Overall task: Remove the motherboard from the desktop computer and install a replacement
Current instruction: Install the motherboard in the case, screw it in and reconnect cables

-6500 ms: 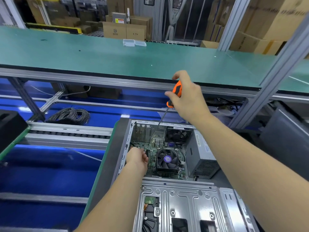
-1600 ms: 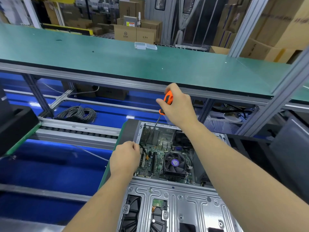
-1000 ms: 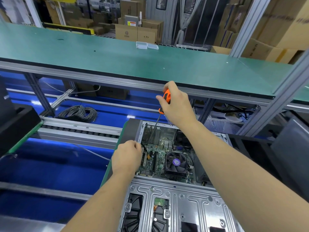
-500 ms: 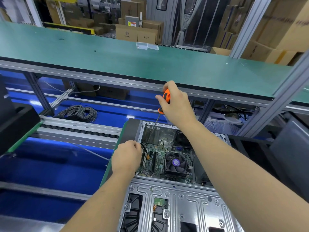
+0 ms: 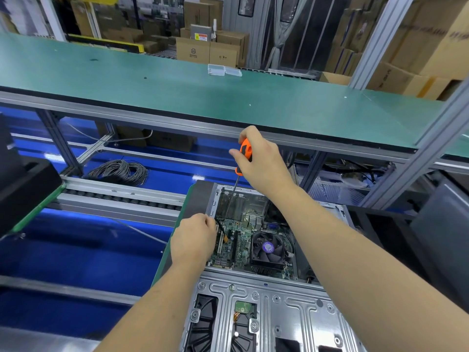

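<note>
Head view: the motherboard [image 5: 250, 246] lies flat in the open desktop computer [image 5: 266, 288], long axis running away from the viewer. The right hand [image 5: 264, 163] grips a screwdriver [image 5: 234, 185], shaft slanting down-left toward the board's far-left corner; the left hand [image 5: 194, 240], fingers curled, steadies the tip. Judged step: unscrewing a mounting screw; next, keep the tip seated.
</note>
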